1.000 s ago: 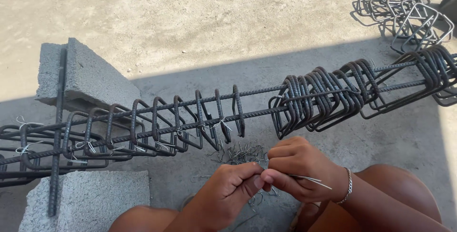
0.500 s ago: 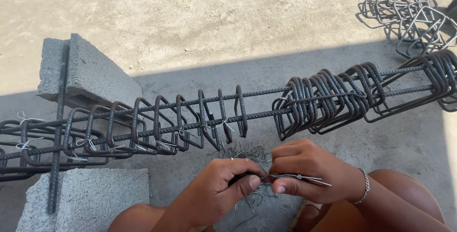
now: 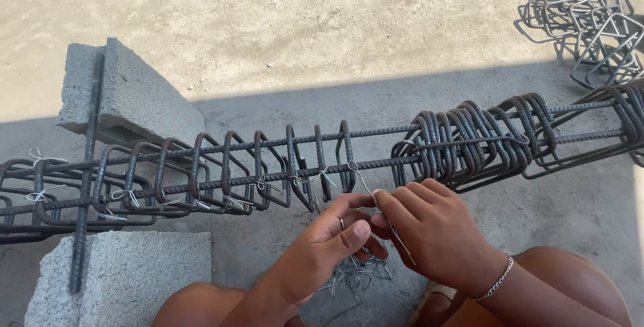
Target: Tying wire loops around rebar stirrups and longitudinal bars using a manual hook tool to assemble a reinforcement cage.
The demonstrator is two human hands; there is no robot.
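Pinched between both hands, the thin tie wire (image 3: pixel 365 189) ran up to the rebar cage (image 3: pixel 322 159). In the head view the left hand (image 3: pixel 329 243) and right hand (image 3: pixel 429 233) closed on it (a shiny, bent strand), beside the spaced rusty stirrups.

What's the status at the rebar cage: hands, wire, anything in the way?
Left hand and right hand pinch tie wire at rebar cage. Bunched stirrups crowd right side.
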